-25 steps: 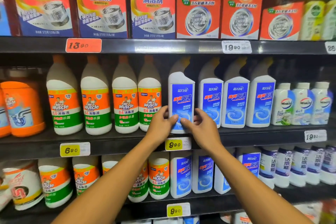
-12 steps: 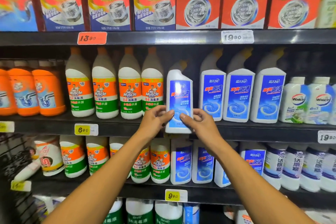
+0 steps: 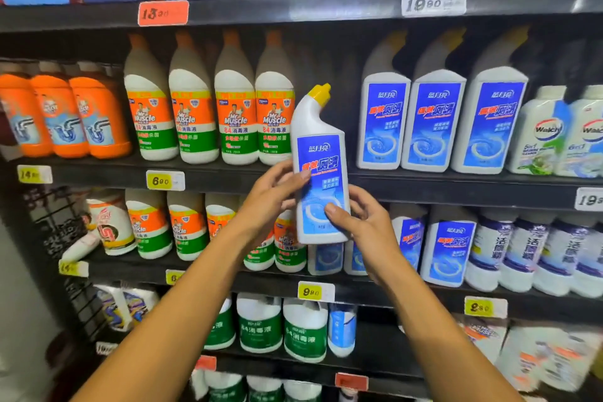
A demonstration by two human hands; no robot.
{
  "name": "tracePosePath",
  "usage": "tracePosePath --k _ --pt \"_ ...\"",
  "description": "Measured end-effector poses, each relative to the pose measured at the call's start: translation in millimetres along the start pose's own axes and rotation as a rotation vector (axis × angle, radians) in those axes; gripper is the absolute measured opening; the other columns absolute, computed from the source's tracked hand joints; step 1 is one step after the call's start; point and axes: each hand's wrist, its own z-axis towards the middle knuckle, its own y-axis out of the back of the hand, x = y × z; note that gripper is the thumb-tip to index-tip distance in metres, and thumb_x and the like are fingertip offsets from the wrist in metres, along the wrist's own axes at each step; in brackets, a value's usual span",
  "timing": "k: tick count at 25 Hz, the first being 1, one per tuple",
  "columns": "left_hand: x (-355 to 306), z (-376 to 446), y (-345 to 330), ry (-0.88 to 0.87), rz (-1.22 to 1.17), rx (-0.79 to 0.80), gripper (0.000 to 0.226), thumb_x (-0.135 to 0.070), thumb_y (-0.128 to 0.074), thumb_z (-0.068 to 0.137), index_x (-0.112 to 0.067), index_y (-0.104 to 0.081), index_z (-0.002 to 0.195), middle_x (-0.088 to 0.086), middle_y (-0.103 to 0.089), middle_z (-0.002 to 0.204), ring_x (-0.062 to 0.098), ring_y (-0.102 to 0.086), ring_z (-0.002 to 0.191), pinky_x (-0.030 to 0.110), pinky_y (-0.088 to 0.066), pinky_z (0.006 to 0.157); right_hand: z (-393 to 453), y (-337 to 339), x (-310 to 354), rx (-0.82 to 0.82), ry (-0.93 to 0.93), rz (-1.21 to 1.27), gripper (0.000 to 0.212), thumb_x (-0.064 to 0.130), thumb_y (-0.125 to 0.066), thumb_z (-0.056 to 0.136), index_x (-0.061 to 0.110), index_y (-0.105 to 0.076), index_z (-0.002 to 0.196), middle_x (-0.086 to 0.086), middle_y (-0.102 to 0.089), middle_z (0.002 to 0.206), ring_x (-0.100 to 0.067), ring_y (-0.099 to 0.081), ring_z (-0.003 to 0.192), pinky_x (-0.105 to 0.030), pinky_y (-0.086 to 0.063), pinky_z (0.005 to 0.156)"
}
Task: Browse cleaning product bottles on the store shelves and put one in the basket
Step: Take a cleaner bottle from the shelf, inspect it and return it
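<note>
A white toilet-cleaner bottle (image 3: 321,170) with a blue label and a yellow angled cap is held clear of the shelves, near the centre of the view, upright with a slight tilt. The left hand (image 3: 270,196) is placed at the bottle's 9 o'clock side, with the fingers curled round its edge and the thumb laid on the label. The right hand (image 3: 362,222) is placed at the bottle's 4 o'clock side, with the thumb pressed on the lower label and the fingers wrapped behind. At 3 o'clock of the held bottle, three matching blue-label bottles (image 3: 434,121) are seen upright on the middle shelf (image 3: 424,188). At 9 o'clock, four orange-and-green disinfectant bottles (image 3: 208,114) are ranged, with orange drain-cleaner bottles (image 3: 62,114) beyond them. A yellow price tag (image 3: 316,291) is fixed at 6 o'clock.
</note>
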Motion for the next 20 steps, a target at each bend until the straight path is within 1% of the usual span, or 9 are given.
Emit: tracePosePath --k 1,3,6,8,11,13,17,20 --pt "2 -4 -1 0.002 -0.012 -0.028 0.048 -0.032 -0.068 0.077 -0.012 -0.059 0.119 0.001 -0.074 0.109 0.016 -0.071 0.102 0.030 -0.057 0.081 -7 0 -5 -0.009 -0.006 -0.005 0.047 0.018 -0.080 0.073 0.014 -0.064 0.117 -0.006 -0.076 0.110 -0.021 -0.073 0.098 -0.028 -0.058 0.078" --pt "15 -15 -2 0.013 -0.046 -0.092 0.042 -0.027 -0.071 0.077 -0.009 -0.061 0.114 0.003 -0.076 0.103 0.017 -0.073 0.095 0.027 -0.056 0.074 -22 1 -17 -0.014 -0.035 0.001 0.045 0.017 -0.080 0.079 0.015 -0.062 0.120 -0.008 -0.075 0.113 -0.024 -0.073 0.102 -0.031 -0.058 0.081" --pt "36 -38 -5 0.018 -0.114 -0.146 0.036 -0.020 -0.073 0.076 -0.010 -0.064 0.108 0.003 -0.077 0.096 0.013 -0.074 0.083 0.021 -0.055 0.065 -48 3 -33 0.054 -0.133 0.091 0.050 0.025 -0.077 0.083 0.019 -0.054 0.127 -0.010 -0.073 0.117 -0.027 -0.071 0.107 -0.035 -0.059 0.084" --pt "46 -54 -3 0.015 -0.133 -0.144 0.034 -0.021 -0.075 0.073 -0.014 -0.066 0.106 0.002 -0.078 0.095 0.013 -0.074 0.083 0.021 -0.055 0.064 -63 0 -47 0.089 -0.190 0.100 0.055 0.024 -0.075 0.083 0.018 -0.049 0.130 -0.014 -0.071 0.122 -0.031 -0.069 0.110 -0.041 -0.059 0.088" --pt "59 -73 10 0.054 -0.115 -0.102 0.035 -0.023 -0.076 0.074 -0.017 -0.067 0.107 0.002 -0.077 0.101 0.016 -0.074 0.090 0.023 -0.057 0.068 -83 -7 -67 0.045 -0.234 0.113 0.058 0.019 -0.078 0.082 0.015 -0.047 0.131 -0.017 -0.071 0.120 -0.036 -0.069 0.110 -0.045 -0.058 0.090" --pt "64 -83 21 0.089 -0.115 -0.091 0.040 -0.023 -0.076 0.075 -0.014 -0.064 0.112 0.005 -0.076 0.104 0.019 -0.074 0.093 0.024 -0.057 0.069 -91 -12 -74 0.022 -0.244 0.107 0.055 0.019 -0.079 0.081 0.019 -0.050 0.128 -0.015 -0.072 0.117 -0.034 -0.070 0.106 -0.043 -0.058 0.087" --pt "74 -93 44 0.150 -0.150 -0.057 0.038 -0.020 -0.076 0.078 -0.013 -0.063 0.113 0.006 -0.076 0.104 0.020 -0.074 0.092 0.026 -0.057 0.067 -102 -26 -82 -0.002 -0.270 0.009 0.053 0.036 -0.081 0.074 0.029 -0.059 0.122 -0.009 -0.075 0.112 -0.029 -0.073 0.102 -0.032 -0.059 0.076" --pt "83 -95 60 0.212 -0.162 -0.059 0.036 -0.020 -0.075 0.077 -0.014 -0.064 0.111 0.008 -0.076 0.105 0.022 -0.074 0.093 0.029 -0.058 0.070 -106 -34 -89 -0.001 -0.267 -0.035 0.051 0.039 -0.079 0.077 0.028 -0.061 0.123 -0.008 -0.076 0.111 -0.027 -0.073 0.102 -0.031 -0.059 0.077"
